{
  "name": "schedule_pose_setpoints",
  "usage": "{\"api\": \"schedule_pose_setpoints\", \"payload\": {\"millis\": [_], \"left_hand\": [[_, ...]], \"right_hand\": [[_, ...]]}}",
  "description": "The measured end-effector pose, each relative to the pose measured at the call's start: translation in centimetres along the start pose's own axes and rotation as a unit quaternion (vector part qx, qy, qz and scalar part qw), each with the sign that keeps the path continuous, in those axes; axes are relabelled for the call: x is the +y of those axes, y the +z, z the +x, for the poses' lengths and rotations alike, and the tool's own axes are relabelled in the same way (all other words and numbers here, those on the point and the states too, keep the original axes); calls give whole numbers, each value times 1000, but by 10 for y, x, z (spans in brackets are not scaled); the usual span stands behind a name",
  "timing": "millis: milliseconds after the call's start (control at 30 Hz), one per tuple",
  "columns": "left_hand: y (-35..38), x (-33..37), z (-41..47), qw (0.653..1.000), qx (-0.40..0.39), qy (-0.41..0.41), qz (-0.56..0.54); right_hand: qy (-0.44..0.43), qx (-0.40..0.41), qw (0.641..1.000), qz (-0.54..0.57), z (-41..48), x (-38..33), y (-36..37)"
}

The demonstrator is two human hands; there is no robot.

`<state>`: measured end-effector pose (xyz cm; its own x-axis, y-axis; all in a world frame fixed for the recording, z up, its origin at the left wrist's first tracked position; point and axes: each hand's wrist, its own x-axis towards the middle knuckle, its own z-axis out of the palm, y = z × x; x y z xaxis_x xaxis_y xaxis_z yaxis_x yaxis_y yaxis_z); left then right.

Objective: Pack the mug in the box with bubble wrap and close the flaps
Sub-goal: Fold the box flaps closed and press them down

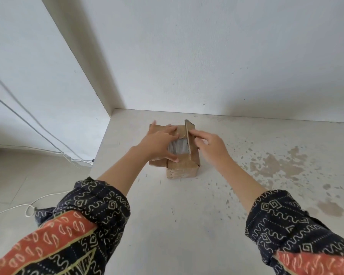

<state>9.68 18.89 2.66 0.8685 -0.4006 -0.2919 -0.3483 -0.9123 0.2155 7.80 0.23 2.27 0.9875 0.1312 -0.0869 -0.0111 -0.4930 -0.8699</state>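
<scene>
A small brown cardboard box stands on the pale worn table near its far left corner. Clear bubble wrap shows through the box's open top; the mug is hidden under it. My left hand lies flat with spread fingers on the left flap, pressing it over the opening. My right hand touches the outside of the right flap, which stands nearly upright. The near flap lies folded down under my left thumb.
A white wall rises just behind the table. The table's left edge drops to a tiled floor, where white cables run along the wall and loop on the tiles. Peeling brown patches mark the table's right side.
</scene>
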Motion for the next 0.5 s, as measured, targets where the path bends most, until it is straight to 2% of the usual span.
{"api": "schedule_pose_setpoints", "payload": {"millis": [100,267,333,400,433,467,500], "left_hand": [[4,-4,-6,998,40,-10,42],[12,-2,-14,993,108,-39,22],[14,-1,-19,990,132,-56,3],[13,1,-24,978,176,-89,-65],[12,2,-27,959,223,-118,-132],[11,2,-30,921,285,-155,-219],[9,2,-34,862,347,-198,-311]], "right_hand": [[-59,-59,988,-133,0,6,8],[-75,-70,962,-253,1,11,12],[-76,-77,944,-312,1,11,10],[-79,-81,925,-362,0,10,11],[-81,-81,919,-376,0,9,12],[-84,-80,916,-383,-1,8,13],[-85,-79,916,-383,-1,7,14]]}}
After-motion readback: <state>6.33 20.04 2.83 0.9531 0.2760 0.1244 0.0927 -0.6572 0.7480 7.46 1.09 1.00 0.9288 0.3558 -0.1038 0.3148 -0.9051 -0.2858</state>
